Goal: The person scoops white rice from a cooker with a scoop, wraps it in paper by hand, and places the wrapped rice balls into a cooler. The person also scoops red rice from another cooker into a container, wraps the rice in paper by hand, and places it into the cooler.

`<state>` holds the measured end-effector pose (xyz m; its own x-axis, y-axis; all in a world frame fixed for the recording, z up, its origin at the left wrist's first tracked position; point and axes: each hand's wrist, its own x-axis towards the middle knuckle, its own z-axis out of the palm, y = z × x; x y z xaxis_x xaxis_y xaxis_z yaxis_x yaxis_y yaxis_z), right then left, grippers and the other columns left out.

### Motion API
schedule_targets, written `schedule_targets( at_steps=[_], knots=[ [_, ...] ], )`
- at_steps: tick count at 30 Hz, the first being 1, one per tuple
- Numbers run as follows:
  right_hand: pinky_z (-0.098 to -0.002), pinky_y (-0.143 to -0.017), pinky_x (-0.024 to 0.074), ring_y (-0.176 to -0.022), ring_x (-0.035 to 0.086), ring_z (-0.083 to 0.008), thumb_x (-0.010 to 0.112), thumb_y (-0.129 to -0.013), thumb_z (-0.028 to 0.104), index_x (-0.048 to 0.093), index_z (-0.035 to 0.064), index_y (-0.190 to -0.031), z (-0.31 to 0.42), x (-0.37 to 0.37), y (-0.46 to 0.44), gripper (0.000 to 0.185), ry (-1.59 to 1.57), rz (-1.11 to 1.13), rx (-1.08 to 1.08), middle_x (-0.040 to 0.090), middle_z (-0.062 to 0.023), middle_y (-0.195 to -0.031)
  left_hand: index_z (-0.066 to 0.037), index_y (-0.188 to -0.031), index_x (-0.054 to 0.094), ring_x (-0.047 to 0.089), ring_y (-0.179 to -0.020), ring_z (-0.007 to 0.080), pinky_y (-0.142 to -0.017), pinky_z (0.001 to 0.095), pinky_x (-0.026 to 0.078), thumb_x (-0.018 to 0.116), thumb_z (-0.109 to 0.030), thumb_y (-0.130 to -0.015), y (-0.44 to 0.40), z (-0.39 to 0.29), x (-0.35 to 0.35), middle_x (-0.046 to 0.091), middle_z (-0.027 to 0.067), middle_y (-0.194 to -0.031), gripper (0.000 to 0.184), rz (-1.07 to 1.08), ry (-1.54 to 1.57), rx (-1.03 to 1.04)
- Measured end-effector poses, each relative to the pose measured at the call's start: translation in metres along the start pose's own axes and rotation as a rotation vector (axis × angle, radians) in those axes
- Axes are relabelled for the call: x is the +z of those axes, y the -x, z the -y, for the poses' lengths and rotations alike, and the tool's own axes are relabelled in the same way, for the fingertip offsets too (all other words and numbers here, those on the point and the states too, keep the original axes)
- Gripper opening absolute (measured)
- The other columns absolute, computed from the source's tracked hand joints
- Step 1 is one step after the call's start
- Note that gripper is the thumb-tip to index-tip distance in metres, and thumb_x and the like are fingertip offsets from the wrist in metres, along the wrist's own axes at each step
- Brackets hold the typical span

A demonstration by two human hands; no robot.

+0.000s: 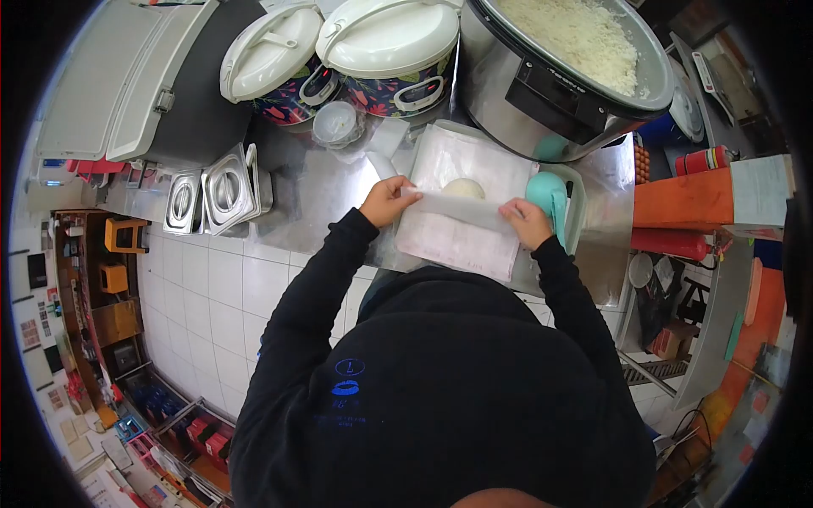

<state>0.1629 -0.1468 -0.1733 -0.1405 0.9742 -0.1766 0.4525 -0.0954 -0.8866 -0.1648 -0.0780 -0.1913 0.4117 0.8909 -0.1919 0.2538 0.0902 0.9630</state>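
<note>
A thin translucent sheet (461,208) is stretched between my two hands over a white mat (457,245) on the metal counter. My left hand (390,201) pinches its left end, and my right hand (527,222) pinches its right end. Just behind the sheet, a round pale mound (464,189) lies on the mat, its front part covered by the sheet. Beside my right hand, a turquoise scoop (546,193) rests in a shallow tray (577,222).
Behind the mat stands a large cooker (533,102) of white rice (584,38). Two flowered pots (394,51) with white lids and a small clear container (334,124) are at the back left. Lidded steel containers (227,193) sit on the left.
</note>
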Motion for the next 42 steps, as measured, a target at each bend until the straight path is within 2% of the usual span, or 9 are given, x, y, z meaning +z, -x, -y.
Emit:
schedule_targets(
  at_steps=[2,6,10,19,24,27,31,37,42],
  knots=[
    [-0.0373,-0.068,0.0466,-0.076,0.061,-0.0322,0.06,-0.086,0.023,0.06,0.0014,-0.088,-0.017,0.004,-0.021,0.022,-0.133,-0.1,-0.007,0.062,-0.0196,-0.077,0.0,-0.091,0.058,0.059,-0.065,0.0165,-0.06,0.0326,0.046,0.067,-0.022,-0.083,-0.016,0.002,0.016,0.063,0.0115,-0.073,0.025,-0.096,0.215,-0.003],
    [-0.0422,-0.066,0.0461,-0.072,0.059,-0.0396,0.056,-0.088,0.022,0.058,0.002,-0.089,-0.028,0.02,-0.043,0.02,0.205,-0.237,0.061,0.059,-0.0228,-0.072,0.003,-0.093,0.051,0.06,-0.074,0.0429,-0.066,0.046,0.047,0.058,-0.023,-0.087,-0.037,0.002,0.035,0.061,0.0265,-0.077,0.028,-0.299,-0.415,0.021],
    [-0.0458,-0.063,0.0456,-0.073,0.057,-0.0441,0.055,-0.089,0.021,0.055,0.0015,-0.086,0.001,0.025,-0.027,0.02,0.263,-0.277,0.005,0.059,-0.024,-0.073,0.004,-0.09,0.046,0.058,-0.072,0.047,-0.066,0.0512,0.046,0.053,-0.017,-0.089,-0.027,-0.008,0.041,0.06,0.0285,-0.074,0.022,-0.258,-0.509,0.012],
    [-0.042,-0.077,0.0462,-0.094,0.056,-0.0341,0.071,-0.075,0.026,0.06,0.0068,-0.091,0.011,0.033,-0.005,0.027,0.571,-0.073,0.045,0.059,-0.0152,-0.1,-0.004,-0.101,0.053,0.06,-0.091,0.0371,-0.072,0.0448,0.048,0.061,-0.016,-0.082,0.029,-0.038,0.064,0.06,0.02,-0.105,0.024,-0.132,-0.8,-0.038],
    [-0.0399,-0.091,0.0426,-0.11,0.048,-0.031,0.084,-0.057,0.029,0.057,0.0074,-0.106,-0.003,0.014,-0.071,0.06,0.679,-0.093,-0.425,0.054,-0.0104,-0.11,-0.009,-0.115,0.055,0.051,-0.112,0.0318,-0.089,0.0432,0.041,0.062,-0.015,-0.079,0.028,-0.046,0.067,0.052,0.0131,-0.125,0.037,0.071,-0.845,0.604],
    [-0.0401,-0.094,0.0413,-0.113,0.047,-0.0297,0.085,-0.054,0.032,0.055,0.008,-0.111,0.016,0.007,-0.095,0.069,0.856,0.134,-0.134,0.055,-0.0103,-0.113,-0.008,-0.123,0.051,0.041,-0.126,0.0295,-0.097,0.0452,0.037,0.06,-0.018,-0.081,0.037,-0.04,0.081,0.043,0.0125,-0.137,0.044,0.27,-0.921,0.744],
    [-0.0409,-0.084,0.0445,-0.097,0.057,-0.0303,0.082,-0.059,0.03,0.06,0.0075,-0.093,0.015,0.012,-0.108,0.047,0.986,0.314,-0.028,0.061,-0.0122,-0.099,-0.007,-0.129,0.047,0.032,-0.134,0.0276,-0.101,0.0455,0.035,0.059,-0.021,-0.084,0.044,-0.04,0.088,0.036,0.0119,-0.143,0.049,0.265,-0.988,0.661],
    [-0.033,-0.065,0.0468,-0.07,0.061,-0.0255,0.073,-0.071,0.013,0.062,0.0045,-0.082,0.04,0.001,-0.053,0.018,0.323,0.388,-0.204,0.062,-0.0121,-0.074,-0.005,-0.129,0.046,0.038,-0.129,0.0287,-0.099,0.0439,0.037,0.059,-0.021,-0.084,0.039,-0.031,0.088,0.04,0.0136,-0.139,0.049,0.289,-0.847,0.646],
    [-0.034,-0.067,0.0471,-0.074,0.06,-0.0259,0.066,-0.069,0.005,0.063,0.0054,-0.078,0.02,0.014,-0.011,0.009,0.305,0.325,-0.327,0.061,-0.0103,-0.077,-0.012,-0.128,0.049,0.043,-0.123,0.0296,-0.097,0.0427,0.038,0.063,-0.02,-0.08,0.045,-0.023,0.085,0.047,0.0132,-0.129,0.05,0.341,-0.831,0.536]
  ],
)
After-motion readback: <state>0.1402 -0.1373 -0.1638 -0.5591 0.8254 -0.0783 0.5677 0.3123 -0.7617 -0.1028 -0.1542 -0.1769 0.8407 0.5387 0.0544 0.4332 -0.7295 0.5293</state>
